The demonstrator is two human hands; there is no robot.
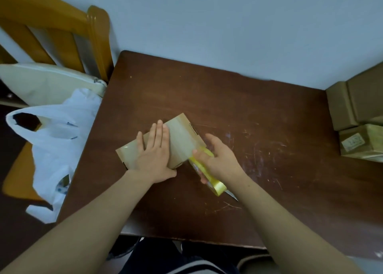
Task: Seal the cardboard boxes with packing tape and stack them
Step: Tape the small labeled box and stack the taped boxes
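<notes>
My left hand (154, 155) flat, fingers straight, pins small cardboard box (182, 136) mid-table (228, 99). My right hand (221, 159) curled round yellow tape roll (217, 187) at box's right edge. Box likely light, stiff, slides easily; lift by sides.

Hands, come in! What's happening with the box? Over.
Left hand flat on box. Right hand holds tape roll at its edge. Nothing blocking.

A flat brown cardboard box (182, 141) is lying centrally on the dark wooden surface (228, 99), with a yellow tape roll (218, 185) just beside its near right corner, stacked brown cardboard boxes (356, 105) at the right edge and a white plastic bag (53, 149) on the wooden chair (97, 35) to the left.
</notes>
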